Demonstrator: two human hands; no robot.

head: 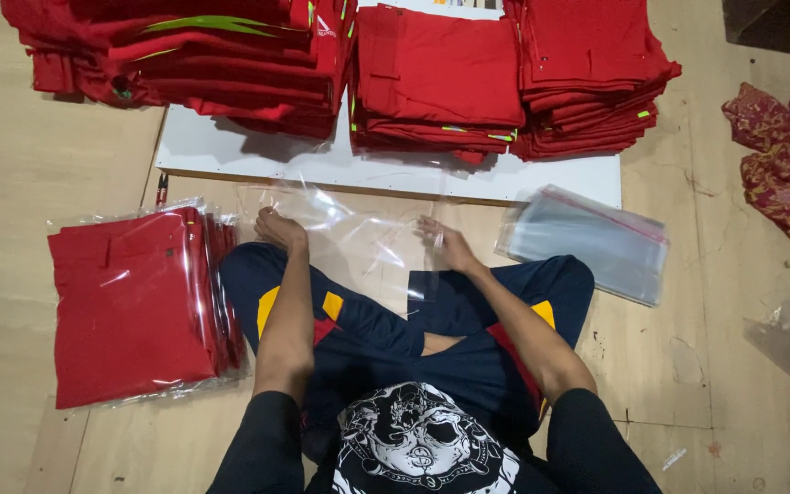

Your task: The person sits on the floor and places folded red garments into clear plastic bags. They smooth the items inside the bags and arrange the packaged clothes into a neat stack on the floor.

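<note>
**Both hands on a clear plastic bag**

The left hand point(278, 229) and right hand point(445, 243) rest on a clear plastic bag point(349, 229) spread flat on the floor between them, fingers curled onto its edges. Left of the left hand lies a pile of bagged red garments point(134, 302). Beyond both hands sit stacks of folded red garments point(436, 78). Right of the right hand lies a stack of empty bags point(587, 242).

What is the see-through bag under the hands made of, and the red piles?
The clear bag looks like thin glossy plastic film: it shows the floor through it, glints and wrinkles. Both the left hand and right hand rest on it. The folded red garments look like soft matte fabric, probably knit, creasing in layers.
</note>
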